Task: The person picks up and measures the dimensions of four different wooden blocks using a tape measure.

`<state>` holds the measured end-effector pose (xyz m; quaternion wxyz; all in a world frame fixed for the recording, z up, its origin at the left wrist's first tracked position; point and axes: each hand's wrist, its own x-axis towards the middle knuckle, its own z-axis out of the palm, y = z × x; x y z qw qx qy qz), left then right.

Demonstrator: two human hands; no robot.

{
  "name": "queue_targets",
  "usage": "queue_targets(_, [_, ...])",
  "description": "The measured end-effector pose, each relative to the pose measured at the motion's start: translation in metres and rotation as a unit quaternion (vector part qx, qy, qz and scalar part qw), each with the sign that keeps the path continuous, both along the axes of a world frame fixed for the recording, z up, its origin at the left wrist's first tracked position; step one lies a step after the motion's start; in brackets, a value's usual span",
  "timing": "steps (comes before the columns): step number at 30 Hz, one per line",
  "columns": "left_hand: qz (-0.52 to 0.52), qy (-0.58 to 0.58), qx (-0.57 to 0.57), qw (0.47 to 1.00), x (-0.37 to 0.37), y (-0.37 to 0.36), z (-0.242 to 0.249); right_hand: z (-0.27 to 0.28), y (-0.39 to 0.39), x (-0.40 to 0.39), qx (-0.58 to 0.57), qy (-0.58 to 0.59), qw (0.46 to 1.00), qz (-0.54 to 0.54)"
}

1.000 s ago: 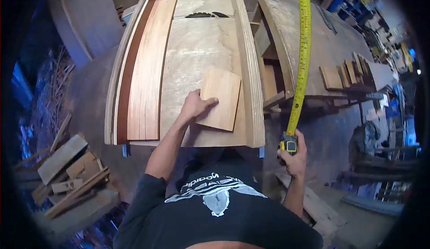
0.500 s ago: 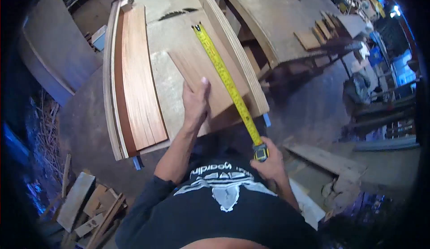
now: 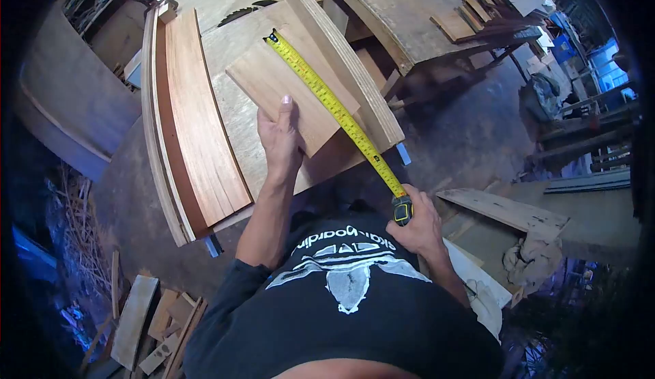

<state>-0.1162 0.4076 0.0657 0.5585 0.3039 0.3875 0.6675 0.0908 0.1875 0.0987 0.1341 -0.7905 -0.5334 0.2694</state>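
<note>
My left hand (image 3: 280,137) presses flat on a small wooden board (image 3: 290,85) lying on the plywood saw table (image 3: 252,133). My right hand (image 3: 416,225) grips the case of a yellow tape measure (image 3: 402,210) off the table's near edge. Its yellow blade (image 3: 327,103) runs diagonally across the board, with the hook at the board's far corner. A saw blade (image 3: 235,14) pokes up through the table beyond the board.
A stack of long reddish boards (image 3: 198,120) lies along the table's left side. A second workbench (image 3: 409,17) at upper right carries several short wood pieces (image 3: 477,14). Offcuts (image 3: 150,317) litter the floor at lower left, and a plank (image 3: 505,212) lies at right.
The tape blade swung from over the right workbench down onto the small board. My left hand shifted from the board's left edge to its near edge, and the board turned.
</note>
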Motion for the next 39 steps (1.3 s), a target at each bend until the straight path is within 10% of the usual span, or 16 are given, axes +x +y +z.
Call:
queue_targets(13, [-0.061, -0.018, -0.018, 0.998, -0.015, 0.009, -0.018, 0.001, 0.000, 0.014, 0.014, 0.040, 0.999, 0.033])
queue_targets(15, [-0.090, -0.042, -0.019, 0.995, -0.020, 0.012, -0.018, 0.011, 0.004, 0.028, -0.147, 0.370, 0.917, 0.005])
queue_targets(39, [-0.104, -0.055, 0.025, 0.993, -0.020, 0.002, 0.019, -0.026, 0.011, 0.076, -0.182, 0.683, 0.693, 0.142])
